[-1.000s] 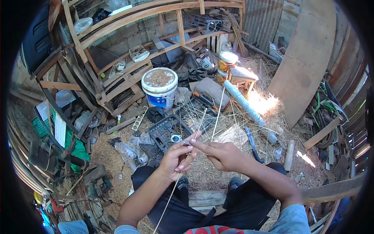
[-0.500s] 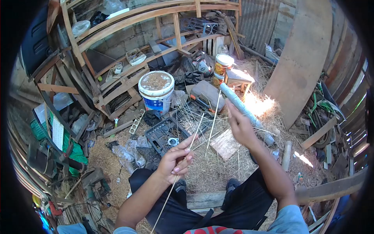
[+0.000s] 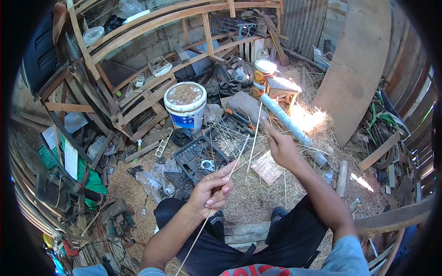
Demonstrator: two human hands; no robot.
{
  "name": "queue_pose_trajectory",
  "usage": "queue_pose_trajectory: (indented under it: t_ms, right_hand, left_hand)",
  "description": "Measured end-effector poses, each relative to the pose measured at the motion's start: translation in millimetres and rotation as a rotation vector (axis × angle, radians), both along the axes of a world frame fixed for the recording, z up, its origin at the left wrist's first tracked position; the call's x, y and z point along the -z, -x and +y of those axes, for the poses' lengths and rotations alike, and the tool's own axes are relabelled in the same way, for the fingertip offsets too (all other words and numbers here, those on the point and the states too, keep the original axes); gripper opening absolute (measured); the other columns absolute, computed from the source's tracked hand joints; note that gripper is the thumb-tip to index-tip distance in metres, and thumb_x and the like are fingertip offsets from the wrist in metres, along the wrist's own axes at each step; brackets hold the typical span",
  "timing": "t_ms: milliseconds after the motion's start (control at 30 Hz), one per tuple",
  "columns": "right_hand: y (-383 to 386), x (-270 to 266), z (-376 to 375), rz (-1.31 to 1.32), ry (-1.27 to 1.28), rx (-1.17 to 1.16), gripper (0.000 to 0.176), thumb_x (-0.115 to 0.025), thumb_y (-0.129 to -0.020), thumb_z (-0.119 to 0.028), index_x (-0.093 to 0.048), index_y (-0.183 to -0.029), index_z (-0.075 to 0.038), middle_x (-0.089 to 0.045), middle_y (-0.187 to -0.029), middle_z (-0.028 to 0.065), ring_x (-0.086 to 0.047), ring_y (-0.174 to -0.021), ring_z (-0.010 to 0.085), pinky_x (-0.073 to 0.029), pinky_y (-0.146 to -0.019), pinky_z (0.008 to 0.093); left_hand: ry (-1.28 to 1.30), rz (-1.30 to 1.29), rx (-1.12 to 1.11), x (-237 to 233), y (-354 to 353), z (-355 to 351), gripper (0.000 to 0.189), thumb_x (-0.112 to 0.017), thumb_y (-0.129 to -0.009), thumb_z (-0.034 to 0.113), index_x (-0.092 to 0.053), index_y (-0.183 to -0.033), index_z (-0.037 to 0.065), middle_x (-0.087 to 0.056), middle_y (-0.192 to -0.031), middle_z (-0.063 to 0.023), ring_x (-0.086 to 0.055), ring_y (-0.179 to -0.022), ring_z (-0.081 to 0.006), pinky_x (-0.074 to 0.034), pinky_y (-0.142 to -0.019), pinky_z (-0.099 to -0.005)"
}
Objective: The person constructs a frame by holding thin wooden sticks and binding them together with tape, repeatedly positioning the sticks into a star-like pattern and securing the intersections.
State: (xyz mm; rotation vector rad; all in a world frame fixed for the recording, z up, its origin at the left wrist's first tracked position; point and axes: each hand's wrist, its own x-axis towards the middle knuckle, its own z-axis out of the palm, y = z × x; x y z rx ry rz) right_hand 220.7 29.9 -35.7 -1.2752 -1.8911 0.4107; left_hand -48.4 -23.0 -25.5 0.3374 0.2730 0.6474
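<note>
A long thin strip (image 3: 196,240) runs from the bottom of the view up through my left hand (image 3: 212,191), whose fingers are closed around it. Its upper end reaches past my fingertips above the littered floor. My right hand (image 3: 282,149) is raised to the right, fingers stretched out and side by side. Another thin pale strip (image 3: 254,138) stands out just left of that hand; whether the thumb side touches it I cannot tell. Behind my right hand lies a blue-green pipe (image 3: 285,120). A flat pale block (image 3: 268,168) is on the floor below it.
A white bucket (image 3: 185,106) stands behind an open dark tool case (image 3: 200,158). Stacked paint tins (image 3: 264,71) and a small wooden stool (image 3: 283,87) are farther back. A wooden rack (image 3: 152,32) lines the back left. A wide board (image 3: 354,73) leans at right. Shavings cover the floor.
My right hand has shifted slightly right and down. My left hand still grips the strip and has moved a little to the right. The view has shifted slightly.
</note>
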Motion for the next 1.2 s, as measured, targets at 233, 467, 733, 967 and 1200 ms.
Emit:
queue_pose_trajectory:
  t_ms: [233,467,733,967,1200]
  right_hand:
    - [43,-11,-49,-0.225,-0.044,-0.355,0.062,-0.054,-0.089,-0.006,-0.038,-0.148,-0.017,-0.062,-0.077,0.0135,-0.062,-0.060,0.0275,-0.051,-0.056,0.0382]
    - [44,2,-34,-0.310,-0.012,-0.156,0.063,-0.054,-0.089,-0.007,-0.036,-0.149,-0.016,-0.061,-0.073,0.0142,-0.061,-0.058,0.0294,-0.051,-0.056,0.0393]
    - [-4,-2,5,0.206,0.124,0.118,0.036,-0.050,-0.100,-0.022,-0.054,-0.132,-0.006,-0.064,-0.076,0.0129,-0.058,-0.068,0.0153,-0.047,-0.063,0.0327]
    - [41,6,-29,0.306,0.297,-0.025,0.026,-0.063,-0.095,-0.023,-0.062,-0.086,0.002,-0.058,-0.065,0.0044,-0.051,-0.062,0.0104,-0.041,-0.056,0.0309]
    - [47,8,-33,0.671,0.689,-0.127,0.030,-0.055,-0.100,-0.032,-0.060,-0.103,-0.003,-0.052,-0.063,-0.0003,-0.039,-0.042,0.0033,-0.027,-0.035,0.0223]
  left_hand:
    - [0.074,-0.038,-0.097,0,4,11,0.053,-0.036,-0.098,0.003,-0.031,-0.150,0.013,-0.049,-0.074,-0.0043,-0.033,-0.037,-0.0033,-0.027,-0.029,-0.0160]
    - [0.075,-0.010,-0.083,-1,3,6,0.053,-0.035,-0.098,0.004,-0.030,-0.150,0.013,-0.049,-0.074,-0.0037,-0.033,-0.037,-0.0023,-0.026,-0.029,-0.0161]
    - [0.002,-0.033,-0.157,1,2,10,0.050,-0.034,-0.098,0.003,-0.029,-0.148,0.003,-0.051,-0.076,-0.0063,-0.036,-0.038,-0.0054,-0.028,-0.032,-0.0188]
    - [-0.167,0.130,-0.281,-17,-9,31,0.041,-0.042,-0.098,0.007,-0.041,-0.138,-0.003,-0.057,-0.081,-0.0063,-0.043,-0.044,-0.0070,-0.035,-0.037,-0.0200]
    - [-0.478,0.184,-0.400,-72,-28,81,0.028,-0.046,-0.098,0.009,-0.052,-0.124,0.000,-0.065,-0.092,-0.0086,-0.062,-0.069,-0.0138,-0.050,-0.059,-0.0251]
